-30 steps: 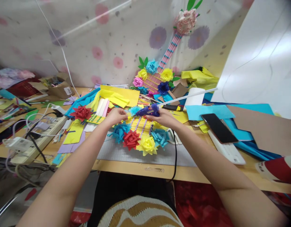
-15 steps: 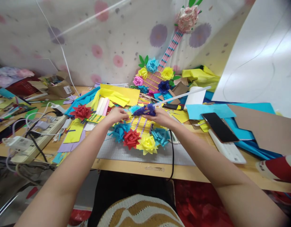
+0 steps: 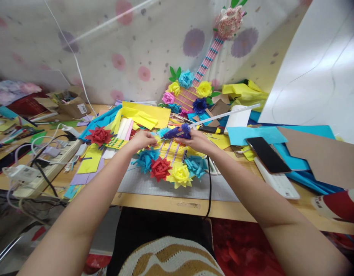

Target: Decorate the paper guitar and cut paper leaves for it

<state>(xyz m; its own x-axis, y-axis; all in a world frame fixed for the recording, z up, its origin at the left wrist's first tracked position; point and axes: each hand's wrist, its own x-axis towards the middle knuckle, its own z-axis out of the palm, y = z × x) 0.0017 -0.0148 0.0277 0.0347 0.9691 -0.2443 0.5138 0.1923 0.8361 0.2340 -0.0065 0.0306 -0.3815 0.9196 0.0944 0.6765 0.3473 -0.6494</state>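
My right hand (image 3: pixel 195 141) is wrapped round a dark blue hot glue gun (image 3: pixel 177 132), with a long clear glue stick (image 3: pixel 225 115) jutting from its back. The nozzle points left, close to the fingers of my left hand (image 3: pixel 145 139). Those fingers are pinched together over the yellow paper guitar (image 3: pixel 172 148); whatever is between them is too small to make out. Around the guitar's body sit a red paper flower (image 3: pixel 160 168), a yellow paper flower (image 3: pixel 180 174) and blue ones. A larger red flower (image 3: pixel 99 135) lies at the end of its neck, on the left.
A pink flowered guitar (image 3: pixel 191 90) leans on the back wall. On the right are a phone (image 3: pixel 268 154), blue paper and brown cardboard (image 3: pixel 323 149). Left stands a power strip (image 3: pixel 54 165) with tangled cables. A black cord (image 3: pixel 210 188) hangs over the table's front edge. A cup (image 3: pixel 339 205) stands far right.
The glue gun and my right hand have shifted very slightly to the right and up. My left hand stays almost where it was, its fingers still pinched.
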